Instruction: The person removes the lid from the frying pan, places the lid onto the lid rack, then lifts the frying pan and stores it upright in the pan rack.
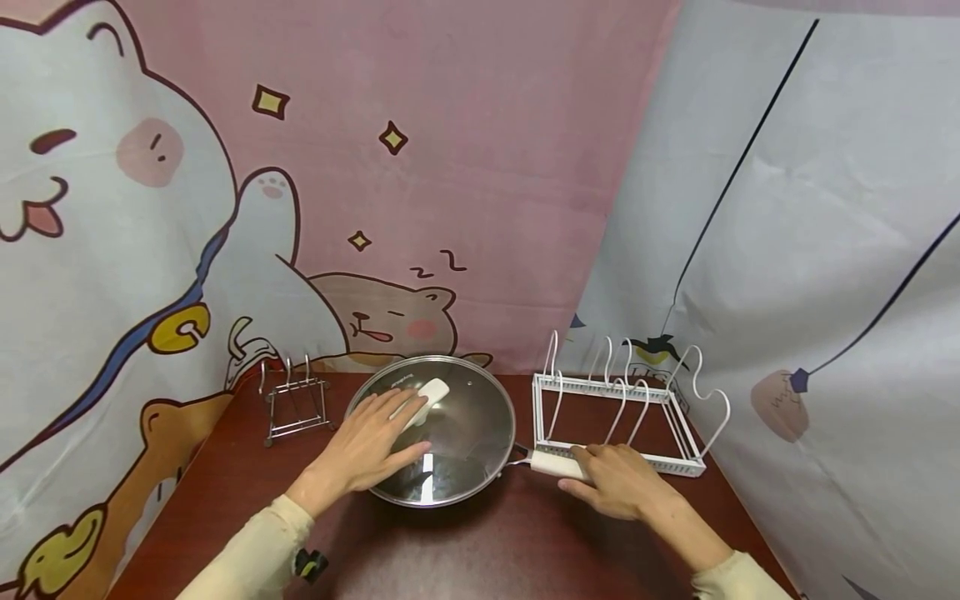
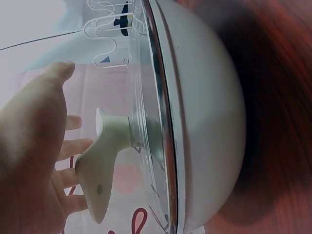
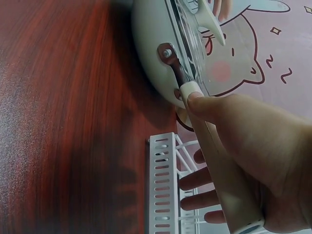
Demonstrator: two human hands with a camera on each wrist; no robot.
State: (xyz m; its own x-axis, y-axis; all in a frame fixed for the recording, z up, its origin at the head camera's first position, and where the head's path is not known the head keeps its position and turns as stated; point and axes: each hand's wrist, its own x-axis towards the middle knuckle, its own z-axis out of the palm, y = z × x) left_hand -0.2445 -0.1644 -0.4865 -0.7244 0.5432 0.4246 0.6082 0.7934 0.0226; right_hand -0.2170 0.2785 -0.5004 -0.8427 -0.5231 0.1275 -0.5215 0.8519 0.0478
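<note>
A pale frying pan with a deep rounded body stands on the table, covered by a glass lid. My left hand is over the lid's pale handle, fingers extended along its far side and thumb held away; the handle is not gripped. At the pan's right, my right hand straddles the long pale pan handle. Its thumb rests on the handle near the metal bracket, while the fingers reach past the far side, apart and not curled round it.
A white wire rack with upright loops stands right of the pan, close behind the right hand. A small chrome rack is to the left. Both sit on the dark red table, against a printed cloth backdrop.
</note>
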